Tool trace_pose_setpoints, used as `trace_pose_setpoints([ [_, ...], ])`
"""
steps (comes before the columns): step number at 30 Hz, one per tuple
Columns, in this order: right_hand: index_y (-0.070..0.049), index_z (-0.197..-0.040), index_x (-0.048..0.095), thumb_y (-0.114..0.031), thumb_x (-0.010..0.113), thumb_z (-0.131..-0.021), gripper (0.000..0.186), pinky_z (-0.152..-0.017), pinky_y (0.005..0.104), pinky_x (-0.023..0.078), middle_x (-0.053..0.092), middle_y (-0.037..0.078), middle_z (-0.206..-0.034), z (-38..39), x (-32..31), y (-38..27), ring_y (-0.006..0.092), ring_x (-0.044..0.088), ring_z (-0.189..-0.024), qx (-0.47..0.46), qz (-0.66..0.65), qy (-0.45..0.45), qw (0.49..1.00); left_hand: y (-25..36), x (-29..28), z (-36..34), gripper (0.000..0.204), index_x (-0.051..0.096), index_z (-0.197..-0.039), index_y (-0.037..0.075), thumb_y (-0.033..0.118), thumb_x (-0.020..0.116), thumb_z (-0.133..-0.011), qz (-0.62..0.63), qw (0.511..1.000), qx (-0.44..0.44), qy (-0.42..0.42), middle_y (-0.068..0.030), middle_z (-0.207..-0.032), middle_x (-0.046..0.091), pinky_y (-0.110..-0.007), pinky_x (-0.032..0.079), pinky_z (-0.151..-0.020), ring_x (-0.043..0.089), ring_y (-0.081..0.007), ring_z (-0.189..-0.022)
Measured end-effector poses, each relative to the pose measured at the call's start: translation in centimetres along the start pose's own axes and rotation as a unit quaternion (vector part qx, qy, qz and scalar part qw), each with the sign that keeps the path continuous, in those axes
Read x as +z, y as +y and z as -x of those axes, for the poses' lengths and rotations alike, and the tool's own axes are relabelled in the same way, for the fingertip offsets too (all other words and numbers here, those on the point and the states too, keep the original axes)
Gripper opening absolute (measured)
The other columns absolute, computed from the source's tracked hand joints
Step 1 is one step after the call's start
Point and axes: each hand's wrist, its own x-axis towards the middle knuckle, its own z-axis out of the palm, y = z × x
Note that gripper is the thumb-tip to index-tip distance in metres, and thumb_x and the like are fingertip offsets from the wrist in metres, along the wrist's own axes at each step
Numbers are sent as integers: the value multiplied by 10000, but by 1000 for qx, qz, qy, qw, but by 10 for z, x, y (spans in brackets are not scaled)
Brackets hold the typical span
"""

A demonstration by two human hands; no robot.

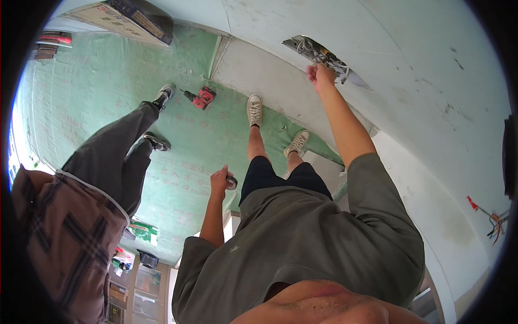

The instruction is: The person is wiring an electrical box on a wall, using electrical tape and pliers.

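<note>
My left hand (219, 179) hangs beside my left hip, its fingers closed round a dark roll of tape (232, 182). My right arm reaches up to the wall, where a rectangular recess (295, 42) holds a tangle of grey and white wires (324, 54). At the recess's lower edge is my right hand (322, 76), with its fingers curled together. Whatever those fingers pinch is too small to make out, and the hand covers part of the wires.
A co-worker in a plaid top (81, 248) stands at my left. A red cordless drill (202, 98) lies on the green floor covering (108, 81) near my feet. A large carton (135, 24) stands at far left. More wires (495, 218) stick out of the wall (431, 108) at right.
</note>
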Motion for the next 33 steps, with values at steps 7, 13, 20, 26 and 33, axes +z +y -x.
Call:
trace_pose_setpoints([
  [7,-30,-810,646,-158,527,-921,207,-491,270,473,657,78,-668,185,-104,0,132,617,-559,-104,225,-146,958,105,80,24,345,650,-1134,59,262,698,-859,-196,912,346,-106,-61,-959,655,-297,467,-551,584,-138,-613],
  [13,-26,-773,665,-222,557,-876,247,-549,327,511,680,91,-658,322,-200,-42,170,645,-555,-172,359,-214,892,177,195,155,544,578,-1303,156,291,749,-805,-447,609,616,-226,-127,-1181,636,-374,487,-654,614,-263,-679],
  [20,-34,-1016,690,-331,631,-904,322,-665,346,523,696,69,-806,387,-352,-31,159,655,-694,-296,292,-207,886,143,306,262,154,675,-1028,31,149,631,-938,-524,569,373,-512,12,-798,626,-264,469,-695,549,-69,-766],
  [26,-56,-1368,480,-236,655,-931,503,-647,280,499,607,44,-983,397,-438,25,133,600,-758,-372,1,-241,896,65,395,356,171,667,-1033,29,167,642,-935,-459,544,438,-549,-13,-825,638,-274,459,-666,538,-77,-749],
  [33,25,-1300,529,-206,490,-1023,363,-511,247,360,472,-5,-648,404,-520,13,91,438,-556,-145,-218,-312,913,56,462,419,223,680,-1037,55,249,663,-929,-406,531,584,-461,28,-607,505,-263,396,-511,476,-79,-533],
])
